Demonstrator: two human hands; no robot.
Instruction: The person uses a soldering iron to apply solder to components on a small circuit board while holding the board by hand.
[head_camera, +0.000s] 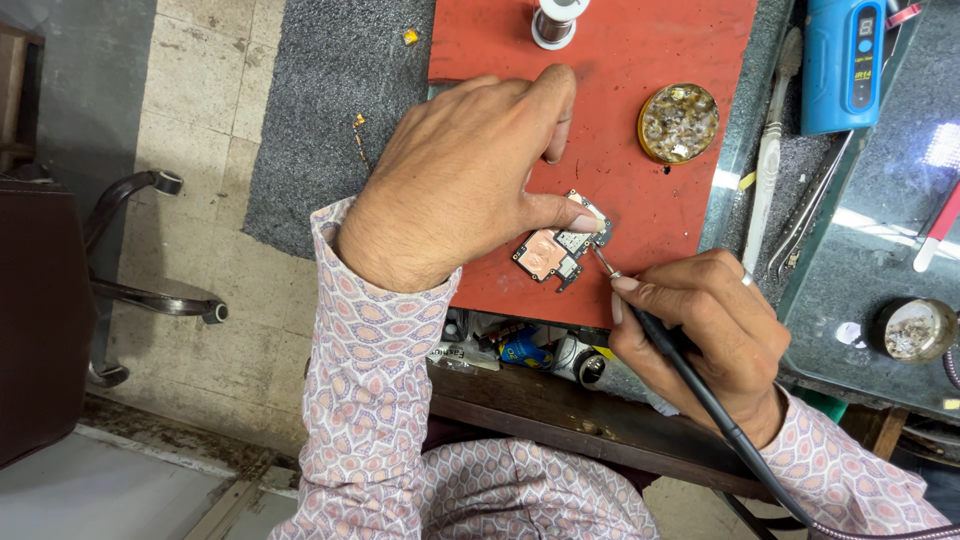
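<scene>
A small circuit board (552, 252) with a copper shield lies on a red mat (660, 60). My left hand (460, 180) rests over it, thumb tip pressing the board's upper right corner. In my right hand (705, 335) I hold a black soldering iron (655, 335) like a pen, its metal tip touching the board's right edge. The iron's black cable runs off to the lower right.
A solder spool (556, 20) stands at the mat's top edge. A round tin of solder scraps (678, 122) sits at the mat's right. Tweezers (808, 215), a blue station unit (842, 62) and another round tin (916, 328) lie to the right. A chair (60, 300) is on the left.
</scene>
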